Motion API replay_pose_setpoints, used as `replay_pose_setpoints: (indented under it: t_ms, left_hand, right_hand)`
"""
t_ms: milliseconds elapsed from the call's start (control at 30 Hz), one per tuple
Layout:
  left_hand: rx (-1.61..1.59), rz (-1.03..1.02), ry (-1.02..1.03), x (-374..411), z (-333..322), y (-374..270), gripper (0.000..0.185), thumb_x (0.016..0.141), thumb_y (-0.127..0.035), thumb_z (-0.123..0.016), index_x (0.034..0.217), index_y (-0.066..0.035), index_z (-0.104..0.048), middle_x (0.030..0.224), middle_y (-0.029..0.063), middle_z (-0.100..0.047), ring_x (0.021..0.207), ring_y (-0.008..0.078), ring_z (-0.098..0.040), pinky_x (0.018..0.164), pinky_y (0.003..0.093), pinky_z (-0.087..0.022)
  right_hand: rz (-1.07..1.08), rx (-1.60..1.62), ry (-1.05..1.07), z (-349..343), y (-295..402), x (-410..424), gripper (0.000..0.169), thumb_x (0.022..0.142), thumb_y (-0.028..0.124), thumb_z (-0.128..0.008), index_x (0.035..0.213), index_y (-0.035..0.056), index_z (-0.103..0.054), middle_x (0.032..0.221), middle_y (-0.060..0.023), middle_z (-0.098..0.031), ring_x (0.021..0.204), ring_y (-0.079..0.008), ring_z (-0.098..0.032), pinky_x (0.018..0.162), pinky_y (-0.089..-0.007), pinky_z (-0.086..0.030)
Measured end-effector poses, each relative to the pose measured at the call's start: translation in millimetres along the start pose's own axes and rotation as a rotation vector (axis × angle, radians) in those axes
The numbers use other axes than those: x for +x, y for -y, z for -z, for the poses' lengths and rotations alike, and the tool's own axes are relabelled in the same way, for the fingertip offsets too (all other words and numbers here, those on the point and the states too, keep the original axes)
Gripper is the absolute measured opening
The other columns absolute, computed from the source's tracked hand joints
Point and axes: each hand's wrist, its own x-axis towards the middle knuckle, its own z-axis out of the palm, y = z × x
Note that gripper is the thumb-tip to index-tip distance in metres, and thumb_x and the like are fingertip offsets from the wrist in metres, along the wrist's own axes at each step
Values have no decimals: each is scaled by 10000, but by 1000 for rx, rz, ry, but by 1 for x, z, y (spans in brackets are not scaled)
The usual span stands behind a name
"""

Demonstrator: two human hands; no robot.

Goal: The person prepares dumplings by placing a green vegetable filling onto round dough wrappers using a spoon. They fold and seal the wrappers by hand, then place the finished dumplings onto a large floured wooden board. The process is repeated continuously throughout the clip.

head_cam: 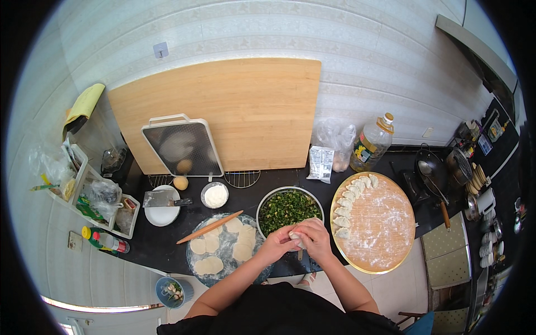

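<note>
My left hand (277,244) and my right hand (313,238) meet over the near edge of a metal bowl, both on a white dough dumpling (297,240) that their fingers partly hide. Chopped green filling (289,209) fills the bowl. To the left, flat round dough wrappers (243,250) lie in overlapping groups on a floured round board (224,257), with a wooden rolling pin (209,227) across its upper left. On the right, several pleated dumplings (344,202) line the left rim of a round woven tray (387,226) dusted with flour.
Behind the round board are a bowl of flour (216,196) and a cleaver (161,198) on a white plate (162,215). An oil bottle (372,142) stands behind the tray. A large wooden board (251,109) leans on the wall. A wok (433,171) sits far right, a blue bin (174,292) lower left.
</note>
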Motion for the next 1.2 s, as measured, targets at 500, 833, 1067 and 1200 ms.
replay_pose_setpoints:
  t_ms: [500, 833, 1067, 1200]
  left_hand:
    - [52, -44, -15, -6, -5, 3, 316, 875, -33, -545, 1185, -6, -490, 1039, 52, -584, 917, 125, -580, 777, 269, -507]
    - [-179, -102, -284, -5, -3, -15, 304, 885, -69, -529, 1172, -23, -439, 1072, 81, -586, 928, 134, -575, 757, 264, -495]
    - [-194, -115, -247, -6, -6, -8, 286, 879, -57, -538, 1153, -16, -466, 1065, 89, -595, 933, 147, -585, 778, 278, -497]
    - [-227, -120, -258, -7, -7, -7, 265, 874, -54, -545, 1131, -11, -494, 1073, 99, -596, 948, 158, -589, 788, 283, -501]
  right_hand:
    - [133, -93, 93, 3, 7, 8, 140, 789, 100, -579, 912, 37, -594, 906, -92, -589, 844, -281, -552, 790, -386, -412]
    - [-405, 67, 144, 11, 19, -12, 227, 878, 186, -475, 755, 21, -571, 706, -123, -548, 704, -296, -544, 644, -373, -422]
    - [-277, -38, 173, 9, 22, -13, 236, 865, 191, -507, 713, 16, -551, 655, -126, -519, 667, -295, -532, 601, -377, -413]
    - [-277, 10, 217, 10, 26, -13, 243, 872, 193, -493, 721, 14, -554, 667, -125, -531, 662, -290, -529, 610, -373, -416]
